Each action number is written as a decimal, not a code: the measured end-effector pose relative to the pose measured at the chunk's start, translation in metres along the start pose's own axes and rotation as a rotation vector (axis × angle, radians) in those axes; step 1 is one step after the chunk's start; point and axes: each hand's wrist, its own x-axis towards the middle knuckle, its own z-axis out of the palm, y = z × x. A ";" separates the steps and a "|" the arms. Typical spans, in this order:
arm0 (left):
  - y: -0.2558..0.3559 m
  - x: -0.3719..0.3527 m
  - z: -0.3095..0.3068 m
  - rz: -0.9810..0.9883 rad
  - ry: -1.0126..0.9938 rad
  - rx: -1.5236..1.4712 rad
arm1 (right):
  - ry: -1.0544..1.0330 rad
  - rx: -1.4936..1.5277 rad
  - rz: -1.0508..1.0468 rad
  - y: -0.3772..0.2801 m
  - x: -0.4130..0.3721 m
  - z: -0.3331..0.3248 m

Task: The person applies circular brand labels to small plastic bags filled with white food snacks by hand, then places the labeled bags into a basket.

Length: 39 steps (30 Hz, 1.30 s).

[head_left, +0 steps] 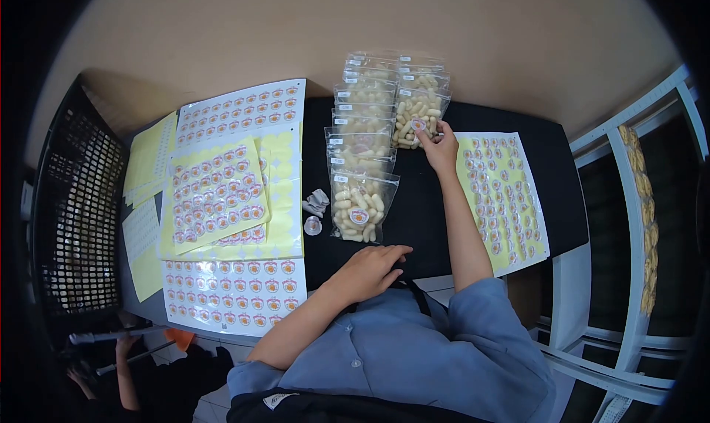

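Observation:
My right hand is at a clear zip bag of pale, oblong pieces in the right-hand row. Its thumb presses on a round sticker on the bag's front, and its fingers curl at the bag's side. My left hand rests near the table's front edge, holding nothing, with its fingers stretched out. Just beyond it lies the front bag of the left-hand row, bearing a round sticker. Several similar bags overlap behind it.
A yellow-backed sticker sheet lies on the right. More sticker sheets are stacked on the left, near crumpled backing scraps. A black crate stands far left, a metal rack right. Another person's arm shows lower left.

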 end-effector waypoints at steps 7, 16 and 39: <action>-0.001 0.000 0.002 0.014 -0.005 -0.008 | 0.054 0.023 0.036 0.000 -0.004 0.001; 0.001 -0.002 0.002 0.033 0.009 0.020 | 0.109 0.020 -0.043 0.004 -0.022 -0.003; 0.064 -0.193 -0.221 0.354 1.132 0.392 | 0.132 0.130 -0.485 -0.171 -0.157 -0.005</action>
